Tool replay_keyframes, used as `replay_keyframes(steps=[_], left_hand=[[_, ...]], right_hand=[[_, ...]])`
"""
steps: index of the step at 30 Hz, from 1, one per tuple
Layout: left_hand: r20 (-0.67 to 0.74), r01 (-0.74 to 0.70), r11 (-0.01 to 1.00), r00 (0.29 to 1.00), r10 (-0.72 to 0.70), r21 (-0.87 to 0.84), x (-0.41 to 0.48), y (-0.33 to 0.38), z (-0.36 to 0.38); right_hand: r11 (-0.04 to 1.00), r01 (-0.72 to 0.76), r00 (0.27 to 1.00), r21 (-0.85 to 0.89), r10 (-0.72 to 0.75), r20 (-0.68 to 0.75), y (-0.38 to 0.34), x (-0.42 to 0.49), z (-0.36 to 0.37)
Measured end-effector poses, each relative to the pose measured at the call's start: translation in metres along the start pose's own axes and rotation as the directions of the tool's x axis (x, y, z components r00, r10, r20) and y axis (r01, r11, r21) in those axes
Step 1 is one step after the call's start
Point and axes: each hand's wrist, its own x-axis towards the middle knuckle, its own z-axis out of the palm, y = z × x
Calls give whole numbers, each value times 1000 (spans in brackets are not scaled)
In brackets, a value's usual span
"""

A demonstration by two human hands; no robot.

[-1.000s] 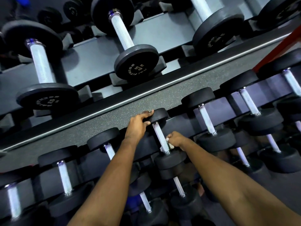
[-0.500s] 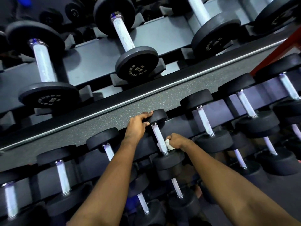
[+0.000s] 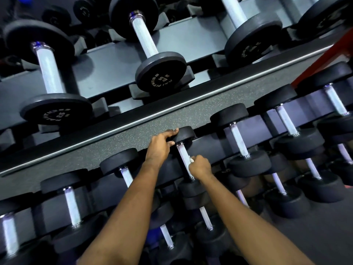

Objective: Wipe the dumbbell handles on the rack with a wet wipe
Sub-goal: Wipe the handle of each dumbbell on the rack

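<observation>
A small black dumbbell lies on the middle tier of the rack, its silver handle running toward me. My left hand grips the far rubber head of that dumbbell, fingers over its top edge. My right hand is curled round the lower part of the handle with a white wet wipe bunched inside the fist; only a small corner of the wipe shows. The near head sits just below my right hand.
More black dumbbells line the same tier on both sides, such as the right neighbour and the left neighbour. Lower tiers hold further dumbbells. Larger plate dumbbells rest on the grey top shelf. A red frame bar crosses the upper right.
My right hand with the wipe has slid up the handle from near the lower head toward its middle. My left hand stays on the far head.
</observation>
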Motion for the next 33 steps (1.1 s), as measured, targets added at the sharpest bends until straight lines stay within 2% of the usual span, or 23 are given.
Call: replay_keyframes(steps=[6,10,15,20,24,29,33], left_hand=[[5,-4,1000,1000,4,7,0,1,0],[18,15,1000,1000,-15,17,1,1,-2],[-1,5,1000,1000,-5,29,-1,3,-1],[2,-13,999,1000,13,32,-4,6,-4],[2,-12,999,1000,12,45,-5,8,-4],[1,-12,998,1000,12,55,-6,9,-5],[-6,1,998,1000,-1,59,-8,11,-6]], right_hand=[[998,-20,999,-65,18,-38,-7,-26,15],[998,54,996,-24,-56,-72,-19,-31,20],[953,85,993,-291,-105,-53,-12,-49,29],[956,193,975,-223,-212,-61,-12,-40,35],[925,202,976,-322,-216,-9,-2,-51,44],[895,315,937,-314,-346,-45,-9,-32,37],[882,269,958,-388,-287,11,0,-41,42]])
